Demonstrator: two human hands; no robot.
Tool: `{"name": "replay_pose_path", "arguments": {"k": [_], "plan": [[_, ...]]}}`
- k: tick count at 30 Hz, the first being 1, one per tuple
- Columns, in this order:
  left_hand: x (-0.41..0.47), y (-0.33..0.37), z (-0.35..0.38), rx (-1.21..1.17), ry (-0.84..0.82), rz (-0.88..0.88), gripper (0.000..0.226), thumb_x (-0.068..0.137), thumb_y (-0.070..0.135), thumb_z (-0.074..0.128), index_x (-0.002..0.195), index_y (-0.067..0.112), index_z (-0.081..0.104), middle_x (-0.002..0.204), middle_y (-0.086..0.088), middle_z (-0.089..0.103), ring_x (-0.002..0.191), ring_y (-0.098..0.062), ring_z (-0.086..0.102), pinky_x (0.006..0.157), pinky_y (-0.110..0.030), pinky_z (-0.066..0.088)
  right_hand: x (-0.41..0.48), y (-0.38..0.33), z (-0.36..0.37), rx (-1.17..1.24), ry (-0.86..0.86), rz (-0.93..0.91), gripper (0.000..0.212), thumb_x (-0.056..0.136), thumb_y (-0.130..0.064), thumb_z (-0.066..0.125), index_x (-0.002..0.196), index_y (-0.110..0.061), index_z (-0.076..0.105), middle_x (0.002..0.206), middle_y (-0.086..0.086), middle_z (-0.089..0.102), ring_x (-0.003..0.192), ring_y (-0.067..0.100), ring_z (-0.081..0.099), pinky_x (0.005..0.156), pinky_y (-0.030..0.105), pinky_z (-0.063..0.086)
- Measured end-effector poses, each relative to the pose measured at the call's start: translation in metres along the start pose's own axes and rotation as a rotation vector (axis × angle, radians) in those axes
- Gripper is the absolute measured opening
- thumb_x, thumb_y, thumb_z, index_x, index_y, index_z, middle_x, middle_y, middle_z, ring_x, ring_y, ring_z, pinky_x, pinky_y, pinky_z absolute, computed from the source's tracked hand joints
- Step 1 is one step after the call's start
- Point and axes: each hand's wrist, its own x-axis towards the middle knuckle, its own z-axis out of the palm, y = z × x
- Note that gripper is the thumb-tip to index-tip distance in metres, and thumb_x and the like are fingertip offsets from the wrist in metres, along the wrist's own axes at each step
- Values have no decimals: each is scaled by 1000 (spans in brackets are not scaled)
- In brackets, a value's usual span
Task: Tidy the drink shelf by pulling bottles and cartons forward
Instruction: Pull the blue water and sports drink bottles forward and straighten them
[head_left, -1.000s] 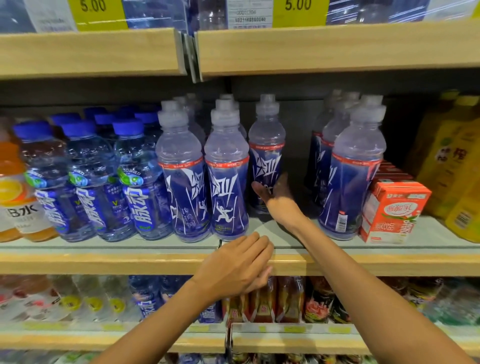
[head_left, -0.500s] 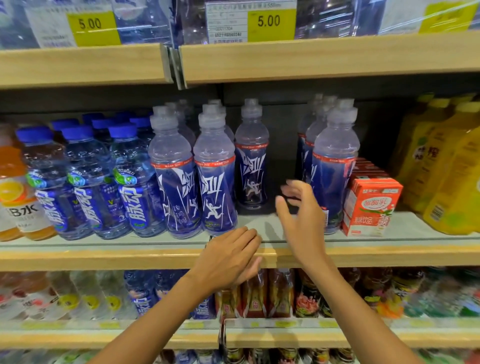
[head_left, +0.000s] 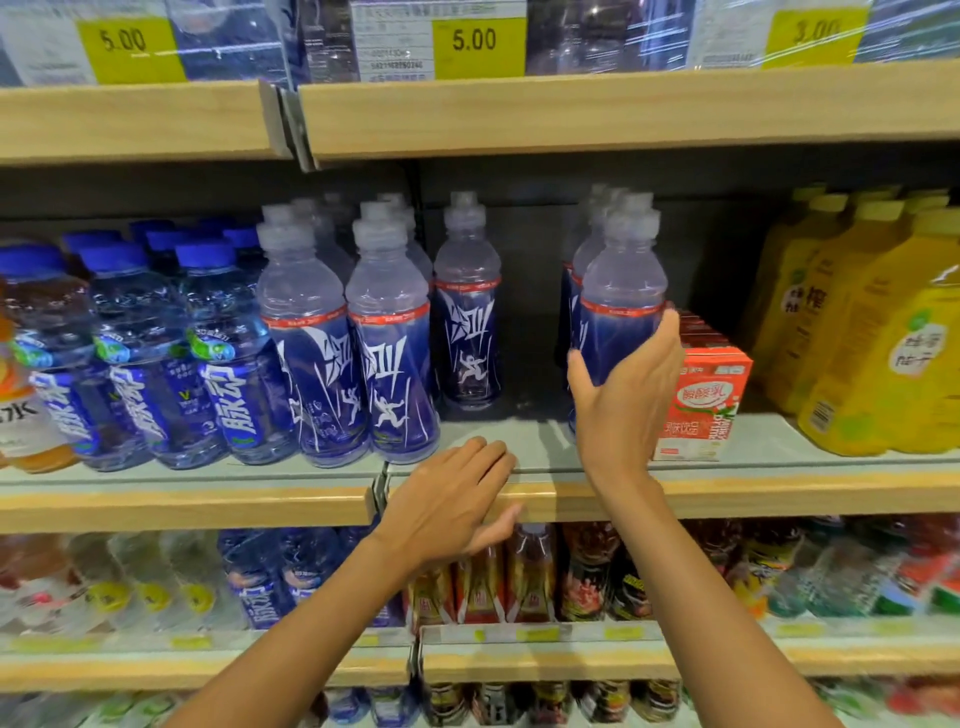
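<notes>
**Right hand leaves the gap, takes the front bottle**

Half a second ago the right hand (head_left: 623, 395) hung spread over the bare patch of shelf (head_left: 779, 493); now it has gone right and wraps thumb and fingers round the lower label of the front bottle (head_left: 621, 291), which stands upright at the head of its row, near the shelf's front edge.

Yellow juice bottles (head_left: 883, 338) fill the far right. Blue-capped water bottles (head_left: 223, 353) crowd the left, and beside them two purple sports bottles (head_left: 306, 338) stand at the front. A lone bottle (head_left: 467, 312) of the same kind sits further back, across the open gap from the gripped one. A red carton (head_left: 701, 400) stands just beside the gripped bottle, touching the back of the right hand's fingers.

The left hand (head_left: 447, 504) stays flat on the wooden shelf edge, fingers straight and together, thumb below the lip.
</notes>
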Motion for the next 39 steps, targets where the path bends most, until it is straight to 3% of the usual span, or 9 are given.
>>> {"name": "replay_pose_path", "arguments": {"k": [3, 11, 19, 24, 27, 29, 32, 35, 39], "plan": [[0, 1, -1, 10, -18, -11, 48, 95, 43, 42, 112, 4, 65, 110, -10, 66, 95, -23, 62, 76, -33, 53, 2, -3, 6, -55, 23, 42, 84, 80, -23, 76, 143, 4, 28, 145, 22, 38, 136, 35, 36, 111, 40, 32], [1, 2, -4, 25, -41, -15, 49, 94, 43, 40, 111, 5, 66, 109, -9, 66, 95, -22, 62, 75, -30, 52, 1, 2, 3, -61, 50, -18, 63, 78, -24, 76, 127, 2, 45, 127, 19, 49, 117, 29, 47, 97, 34, 43], [0, 3, -2, 29, -24, -19, 47, 94, 43, 40, 111, 6, 65, 109, -8, 66, 94, -21, 61, 75, -30, 51, -8, 10, 11, 111, -58, 69, 76, 86, -25, 69, 145, -4, 26, 143, 14, 43, 130, 26, 44, 100, 29, 40], [1, 6, -5, 21, -14, -43, 47, 94, 42, 39, 110, 6, 64, 108, -8, 65, 92, -21, 62, 72, -30, 51, -10, 23, 14, 180, -133, 175, 68, 78, -29, 77, 129, -8, 38, 126, 10, 53, 113, 22, 55, 81, 20, 45], [1, 9, -10, -2, -40, -64, 46, 94, 41, 39, 110, 6, 64, 108, -8, 65, 93, -21, 62, 72, -29, 50, -7, 23, 11, 174, -159, 141, 67, 77, -29, 78, 127, -6, 38, 121, 11, 54, 106, 17, 55, 71, 5, 32], [1, 10, -15, -41, -89, -82, 47, 94, 42, 38, 112, 7, 63, 110, -7, 65, 95, -20, 61, 71, -27, 48, -7, 22, 5, 183, -175, 113, 68, 76, -29, 78, 125, -7, 38, 120, 10, 54, 99, 9, 50, 65, 4, 28], [3, 9, -21, -132, -154, -151, 45, 96, 44, 39, 119, 10, 59, 118, -4, 60, 104, -18, 57, 75, -26, 45, -10, 20, -11, 272, -266, 96, 65, 73, -31, 80, 119, -14, 37, 114, 1, 51, 97, 5, 48, 65, 7, 34], [7, 11, -31, -343, -87, -401, 33, 99, 38, 44, 118, 15, 58, 114, 1, 63, 103, -14, 58, 78, -27, 45, -14, 13, -33, 387, -399, 110, 64, 72, -31, 81, 113, -26, 32, 106, -14, 45, 90, 1, 53, 58, 5, 42], [33, 17, -66, -1021, 221, -790, 23, 101, 29, 44, 110, 18, 62, 103, 1, 70, 98, -14, 65, 84, -27, 51, -30, -1, -57, 545, -528, 107, 63, 71, -27, 81, 116, -25, 37, 99, -23, 48, 88, -27, 49, 60, -4, 39]]}}
